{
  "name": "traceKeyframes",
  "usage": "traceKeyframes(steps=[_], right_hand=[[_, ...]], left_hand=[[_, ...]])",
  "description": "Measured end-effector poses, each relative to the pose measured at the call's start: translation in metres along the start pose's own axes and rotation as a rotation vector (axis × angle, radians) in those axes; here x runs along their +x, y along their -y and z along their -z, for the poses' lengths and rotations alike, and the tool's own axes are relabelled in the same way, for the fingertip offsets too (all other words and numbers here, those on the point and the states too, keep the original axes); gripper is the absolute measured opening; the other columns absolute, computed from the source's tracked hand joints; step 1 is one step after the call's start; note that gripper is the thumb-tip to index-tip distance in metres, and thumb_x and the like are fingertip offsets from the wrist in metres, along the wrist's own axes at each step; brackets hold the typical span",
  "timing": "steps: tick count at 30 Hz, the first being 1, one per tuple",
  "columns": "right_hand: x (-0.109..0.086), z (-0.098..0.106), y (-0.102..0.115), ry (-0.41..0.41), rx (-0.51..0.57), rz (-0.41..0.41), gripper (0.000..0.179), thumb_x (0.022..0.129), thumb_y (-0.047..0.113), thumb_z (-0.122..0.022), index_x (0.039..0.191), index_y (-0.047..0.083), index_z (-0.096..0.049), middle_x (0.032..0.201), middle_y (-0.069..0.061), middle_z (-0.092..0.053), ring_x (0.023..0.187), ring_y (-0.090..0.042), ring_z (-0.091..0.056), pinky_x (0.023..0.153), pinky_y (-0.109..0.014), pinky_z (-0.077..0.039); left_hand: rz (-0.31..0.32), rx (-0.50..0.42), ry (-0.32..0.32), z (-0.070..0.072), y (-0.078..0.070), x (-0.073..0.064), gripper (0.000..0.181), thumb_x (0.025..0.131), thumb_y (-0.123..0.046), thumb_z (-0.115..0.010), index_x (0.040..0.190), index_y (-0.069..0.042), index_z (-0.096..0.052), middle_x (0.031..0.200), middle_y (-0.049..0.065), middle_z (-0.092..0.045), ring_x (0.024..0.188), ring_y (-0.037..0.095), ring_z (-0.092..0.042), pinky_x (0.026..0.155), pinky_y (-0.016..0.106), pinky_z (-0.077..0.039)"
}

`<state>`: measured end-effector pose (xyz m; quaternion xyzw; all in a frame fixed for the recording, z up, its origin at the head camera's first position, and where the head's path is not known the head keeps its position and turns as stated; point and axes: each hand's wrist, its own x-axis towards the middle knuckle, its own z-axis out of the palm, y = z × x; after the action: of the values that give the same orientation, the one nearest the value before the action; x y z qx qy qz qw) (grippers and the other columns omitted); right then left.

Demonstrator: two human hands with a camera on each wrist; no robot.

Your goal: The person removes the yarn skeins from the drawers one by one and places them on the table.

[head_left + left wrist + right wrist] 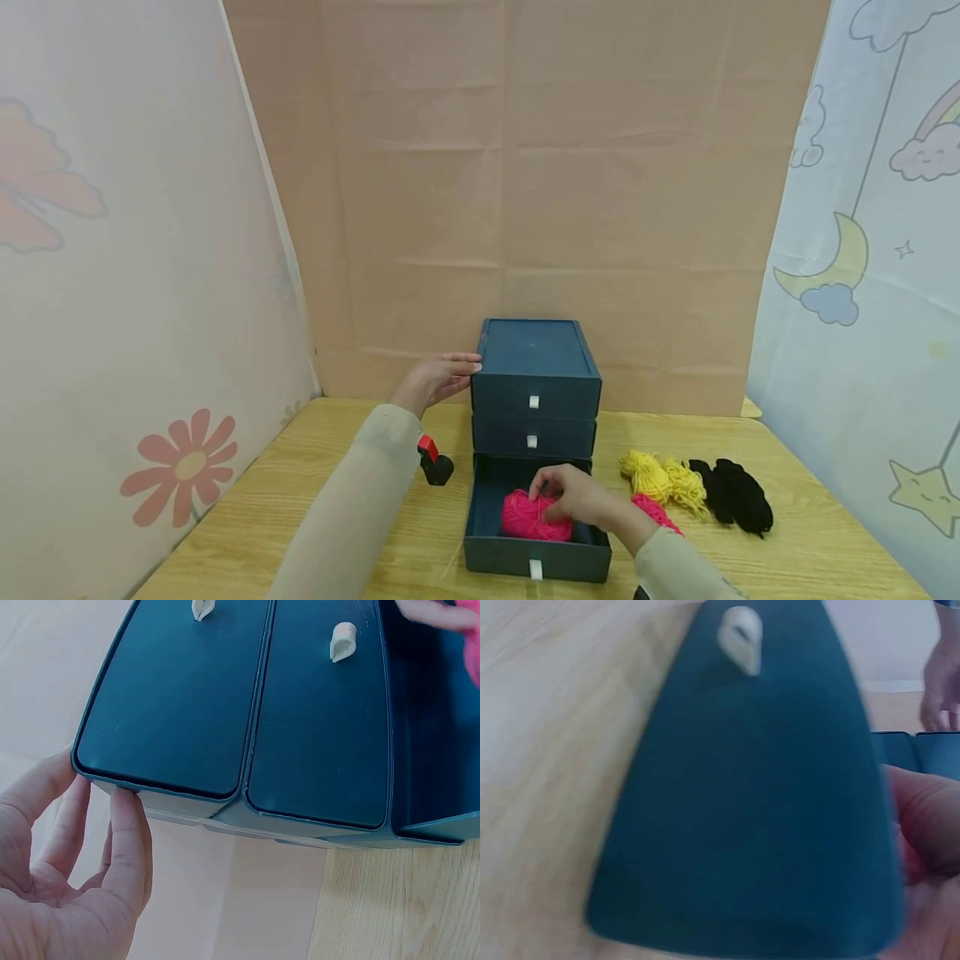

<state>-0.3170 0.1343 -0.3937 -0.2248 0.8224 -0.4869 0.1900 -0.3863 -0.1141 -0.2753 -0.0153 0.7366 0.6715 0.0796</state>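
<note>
A dark blue three-drawer desk organizer (536,396) stands on the table, its bottom drawer (487,550) pulled out. My left hand (442,379) touches the organizer's upper left edge with fairly straight fingers. In the left wrist view, the fingertips (129,825) of that hand rest against the organizer's corner. Inside the bottom drawer sits a bright pink yarn ball (521,518). Over it, my right hand (573,498) reaches in and grips the ball with bent fingers and thumb. In the right wrist view the drawer front hides most of the yarn.
To the right lie a yellow yarn bundle (652,477), black yarn (738,496) and more pink yarn (656,510), partly behind the right forearm. White pull tabs (534,402) mark the drawer fronts. Brown paper (420,208) stands behind the wooden table (360,500).
</note>
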Motion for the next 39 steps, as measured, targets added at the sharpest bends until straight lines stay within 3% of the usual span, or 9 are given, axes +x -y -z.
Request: traceKeyframes(steps=[7, 17, 21, 25, 29, 33, 39], right_hand=[[-0.010, 0.018, 0.017, -0.113, 0.094, 0.101, 0.027, 0.078, -0.006, -0.072, 0.102, -0.004, -0.059, 0.093, -0.010, -0.061, 0.078, -0.018, -0.056, 0.063, -0.024, -0.056], [-0.045, 0.043, 0.050, -0.364, 0.145, 0.077, 0.032, 0.083, 0.005, -0.072, 0.110, 0.001, -0.055, 0.122, -0.022, -0.052, 0.094, -0.024, -0.057, 0.073, -0.030, -0.057], [-0.061, 0.054, 0.057, -0.447, 0.181, 0.088, 0.029, 0.085, 0.005, -0.070, 0.110, 0.003, -0.055, 0.124, -0.024, -0.049, 0.092, -0.022, -0.057, 0.072, -0.028, -0.057], [-0.077, 0.066, 0.054, -0.503, 0.192, 0.113, 0.021, 0.088, 0.005, -0.066, 0.105, 0.013, -0.058, 0.121, -0.023, -0.049, 0.090, -0.017, -0.058, 0.072, -0.026, -0.057], [-0.093, 0.082, 0.045, -0.552, 0.188, 0.130, 0.021, 0.091, 0.007, -0.064, 0.100, 0.025, -0.060, 0.109, -0.007, -0.055, 0.082, -0.009, -0.056, 0.066, -0.021, -0.053], [-0.110, 0.098, 0.033, -0.579, 0.252, 0.172, 0.023, 0.093, 0.005, -0.062, 0.099, 0.027, -0.061, 0.096, 0.008, -0.059, 0.071, -0.005, -0.054, 0.059, -0.019, -0.049], [-0.128, 0.116, 0.012, -0.621, 0.339, 0.157, 0.024, 0.095, 0.004, -0.060, 0.097, 0.028, -0.062, 0.091, 0.013, -0.060, 0.072, -0.003, -0.056, 0.058, -0.018, -0.050]], left_hand=[[0.005, -0.010, -0.015, 0.001, -0.001, -0.002, 0.028, 0.089, -0.016, -0.071, 0.116, -0.011, -0.071, 0.112, 0.005, -0.068, 0.089, 0.010, -0.063, 0.095, 0.026, -0.052], [0.000, -0.010, -0.012, 0.001, 0.000, -0.002, 0.027, 0.089, -0.015, -0.070, 0.115, -0.012, -0.071, 0.109, 0.005, -0.068, 0.088, 0.011, -0.064, 0.094, 0.026, -0.052], [-0.003, -0.018, 0.001, 0.000, -0.001, 0.000, 0.026, 0.089, -0.015, -0.070, 0.115, -0.011, -0.071, 0.102, 0.003, -0.068, 0.083, 0.011, -0.061, 0.095, 0.026, -0.052], [-0.002, -0.019, 0.001, 0.000, -0.001, 0.000, 0.026, 0.089, -0.015, -0.070, 0.115, -0.011, -0.071, 0.102, 0.003, -0.067, 0.084, 0.012, -0.061, 0.100, 0.030, -0.049], [-0.003, -0.003, -0.005, 0.000, 0.000, -0.001, 0.027, 0.089, -0.016, -0.070, 0.116, -0.012, -0.071, 0.110, 0.006, -0.068, 0.090, 0.013, -0.064, 0.100, 0.030, -0.049], [-0.005, 0.005, -0.010, 0.000, 0.000, -0.002, 0.028, 0.089, -0.016, -0.071, 0.117, -0.012, -0.071, 0.117, 0.007, -0.067, 0.097, 0.015, -0.064, 0.098, 0.029, -0.050], [0.000, -0.003, -0.007, 0.001, -0.001, -0.001, 0.028, 0.089, -0.016, -0.071, 0.116, -0.012, -0.071, 0.113, 0.005, -0.067, 0.094, 0.013, -0.064, 0.095, 0.027, -0.051]])
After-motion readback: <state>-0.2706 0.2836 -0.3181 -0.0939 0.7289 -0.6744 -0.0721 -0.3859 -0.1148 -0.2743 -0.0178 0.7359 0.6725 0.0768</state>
